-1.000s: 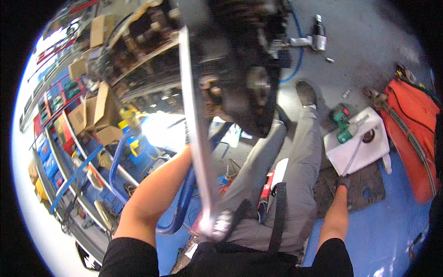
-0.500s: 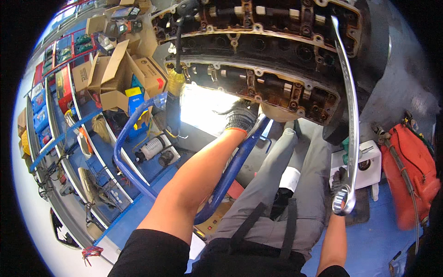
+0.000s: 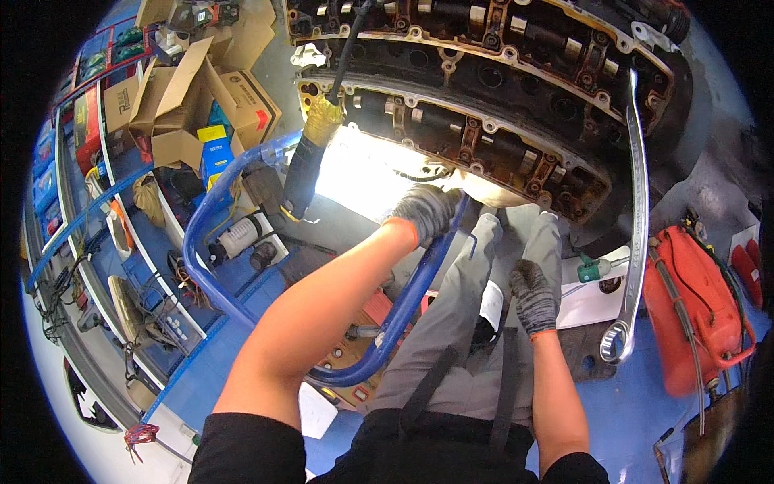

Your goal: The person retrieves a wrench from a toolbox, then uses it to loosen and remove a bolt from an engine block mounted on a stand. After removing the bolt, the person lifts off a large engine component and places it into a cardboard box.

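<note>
Two striped grey knit gloves (image 3: 429, 203): left hand (image 3: 431, 212), fingers curled against the curved blue metal tube (image 3: 413, 304), grip partly hidden; right hand (image 3: 534, 297) half-curled over the grey-trousered leg (image 3: 543, 244), apparently empty.
Long silver steel wrench (image 3: 640, 185): right of both, upper end apparently against the oil-browned metal engine (image 3: 516, 153), unheld.
Good handling: its lower end probably wants steadying.

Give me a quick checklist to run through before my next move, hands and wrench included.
1. Left hand and right hand gloved: ok, both.
2. Left hand firmly gripping the blue frame: cannot tell, contact partly hidden.
3. Right hand on the wrench: not ok, apart from it.
4. Wrench's upper end seated on the engine: cannot tell.
5. Engine's camshafts exposed: ok.
</note>
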